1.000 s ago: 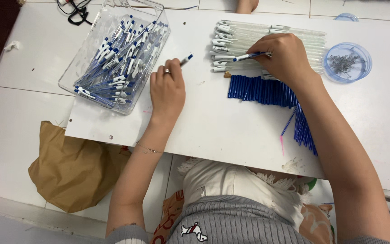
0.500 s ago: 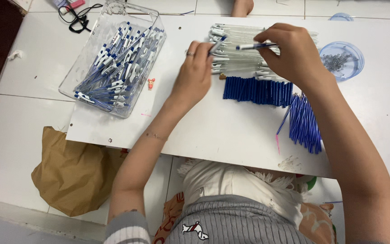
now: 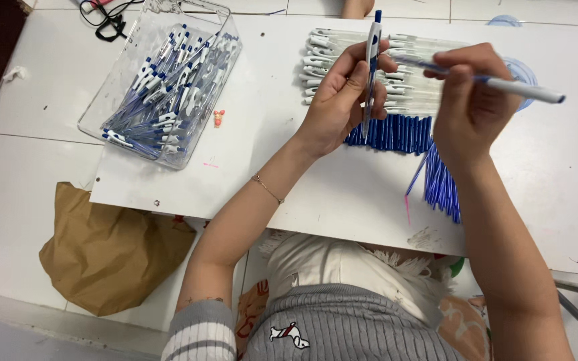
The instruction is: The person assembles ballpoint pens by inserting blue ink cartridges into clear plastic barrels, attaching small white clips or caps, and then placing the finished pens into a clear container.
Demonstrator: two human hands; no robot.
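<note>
The left hand [image 3: 339, 100] is gripping a white pen barrel [image 3: 371, 63] with a blue clip and tip, holding it upright above the white board [image 3: 269, 167], fingers curled round its lower half and the thumb pressing along its side. The right hand [image 3: 469, 100] is closing narrowly on a second white pen part [image 3: 503, 83], which is lying nearly level and pointing out to the right, its blue end passing between the fingers toward the left hand. The two hands are hovering close together, just apart, over the middle of the board.

Directly under them a row of white pen barrels [image 3: 409, 73] is lying side by side, and touching its near edge a row of dark blue pen parts [image 3: 396, 134] is running across the board. Beside these, on the right, a loose heap of thin blue refills [image 3: 443, 184] is fanning toward the board's near edge. A clear round dish [image 3: 526, 70] is showing partly behind the right hand.

Well to the left, a clear plastic tray [image 3: 219, 20] is sitting at an angle, holding a pile of assembled blue and white pens [image 3: 162, 93]. A small pink figure [image 3: 219, 118] is lying just beside the tray. A brown paper bag [image 3: 112, 251] is resting on the floor below the board.
</note>
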